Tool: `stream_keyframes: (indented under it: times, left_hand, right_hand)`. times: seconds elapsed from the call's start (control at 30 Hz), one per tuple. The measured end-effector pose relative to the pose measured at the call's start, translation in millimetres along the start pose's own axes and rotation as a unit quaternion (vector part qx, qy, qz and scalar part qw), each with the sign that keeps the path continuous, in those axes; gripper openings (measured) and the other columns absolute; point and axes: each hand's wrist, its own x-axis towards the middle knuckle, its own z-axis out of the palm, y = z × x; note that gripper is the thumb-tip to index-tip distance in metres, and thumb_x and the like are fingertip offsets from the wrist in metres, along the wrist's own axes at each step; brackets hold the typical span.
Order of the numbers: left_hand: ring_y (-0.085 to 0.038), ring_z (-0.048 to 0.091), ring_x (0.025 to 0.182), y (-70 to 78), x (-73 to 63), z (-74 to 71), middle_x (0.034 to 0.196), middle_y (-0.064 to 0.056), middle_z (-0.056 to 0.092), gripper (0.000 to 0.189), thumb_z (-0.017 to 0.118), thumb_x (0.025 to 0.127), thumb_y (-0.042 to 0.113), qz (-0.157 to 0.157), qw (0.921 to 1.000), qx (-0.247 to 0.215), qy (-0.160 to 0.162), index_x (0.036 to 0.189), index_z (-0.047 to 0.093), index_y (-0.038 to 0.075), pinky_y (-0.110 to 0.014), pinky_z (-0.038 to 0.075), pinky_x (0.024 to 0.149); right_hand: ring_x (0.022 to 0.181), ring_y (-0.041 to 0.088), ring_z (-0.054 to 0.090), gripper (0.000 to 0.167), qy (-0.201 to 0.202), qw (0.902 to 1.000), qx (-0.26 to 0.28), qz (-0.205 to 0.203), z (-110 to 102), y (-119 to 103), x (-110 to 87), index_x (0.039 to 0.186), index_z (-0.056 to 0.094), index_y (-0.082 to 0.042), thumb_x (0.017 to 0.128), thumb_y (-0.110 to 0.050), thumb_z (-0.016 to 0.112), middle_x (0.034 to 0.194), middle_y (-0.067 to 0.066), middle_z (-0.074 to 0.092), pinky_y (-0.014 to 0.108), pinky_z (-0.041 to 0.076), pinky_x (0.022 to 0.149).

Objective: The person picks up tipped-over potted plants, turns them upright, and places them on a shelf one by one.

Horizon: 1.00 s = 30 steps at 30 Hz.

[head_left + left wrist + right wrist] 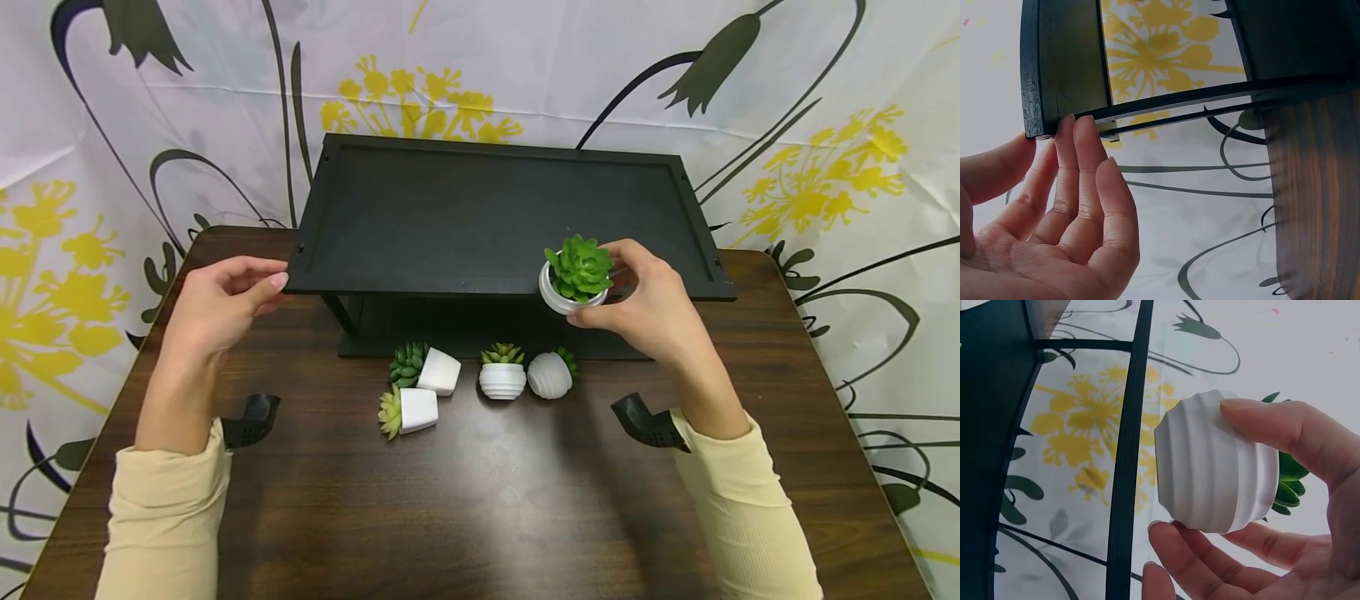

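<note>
And the right hand (637,304) pinches a ribbed white pot with a green succulent (576,273), four o'clock from the middle of the black shelf (465,217)! The left hand (217,304) pinches the shelf's eight-o'clock corner. Out at six o'clock, four potted plants (502,381) sit on the table (420,517), one upright, three tipped.

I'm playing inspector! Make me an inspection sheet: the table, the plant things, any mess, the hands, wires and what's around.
Surface: dark wooden table
Job's things: black shelf; held plant in a white pot; upright plant; three tipped plants
Clutter: nothing seen
Hands: left hand pinches the shelf's corner; right hand grips the held plant's pot
Cables: nothing seen
Surroundings: flower-patterned backdrop
</note>
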Motion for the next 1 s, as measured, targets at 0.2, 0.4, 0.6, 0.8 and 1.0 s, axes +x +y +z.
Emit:
stream_keyframes:
  times: [0.2,0.4,0.6,0.8,1.0]
  left_hand:
    - [0.008,0.057,0.064,-1.0,0.6,0.0,0.070,0.020,0.056,0.035,0.057,0.091,0.018,0.003,1.0000,-0.002,0.001,0.117,0.056,-0.005,-0.009,0.046,0.063]
    - [0.008,0.057,0.063,-0.6,1.0,-0.2,0.070,0.020,0.056,0.034,0.057,0.091,0.018,0.005,1.0000,-0.001,0.004,0.116,0.057,-0.005,-0.009,0.046,0.062]
    - [0.007,0.057,0.064,-0.2,1.1,-0.5,0.069,0.021,0.056,0.034,0.058,0.090,0.018,0.004,1.0000,-0.002,0.001,0.115,0.056,-0.005,-0.008,0.046,0.062]
    - [0.008,0.056,0.064,-0.1,0.8,-0.5,0.068,0.021,0.055,0.034,0.058,0.091,0.018,0.008,1.0000,-0.001,-0.002,0.115,0.057,-0.005,-0.008,0.046,0.061]
    - [0.008,0.056,0.064,0.6,0.6,-0.5,0.069,0.020,0.055,0.034,0.057,0.091,0.018,0.011,0.9999,0.003,-0.001,0.116,0.057,-0.005,-0.008,0.046,0.062]
  right_hand:
    - [0.089,0.024,0.055,0.058,-0.013,0.9999,-0.009,-0.003,3.8,-5.0,7.0,0.117,0.052,-0.005,0.066,-0.015,0.079,0.099,0.010,0.058,0.037,0.043,0.073]
    - [0.090,0.025,0.055,0.058,-0.019,0.9998,-0.006,-0.005,8.1,-9.6,14.0,0.117,0.053,-0.005,0.066,-0.015,0.079,0.098,0.010,0.058,0.036,0.043,0.072]
    - [0.087,0.024,0.056,0.058,-0.028,0.9996,0.003,-0.004,13.0,-14.2,21.0,0.116,0.053,-0.005,0.065,-0.015,0.079,0.098,0.010,0.057,0.034,0.043,0.068]
    - [0.083,0.020,0.057,0.058,-0.035,0.9993,0.007,-0.008,17.3,-19.6,28.1,0.115,0.053,-0.006,0.065,-0.014,0.079,0.098,0.009,0.059,0.034,0.043,0.068]
    - [0.084,0.021,0.058,0.058,-0.043,0.9990,0.011,-0.007,22.1,-25.5,33.3,0.115,0.053,-0.006,0.064,-0.015,0.079,0.099,0.008,0.059,0.034,0.044,0.066]
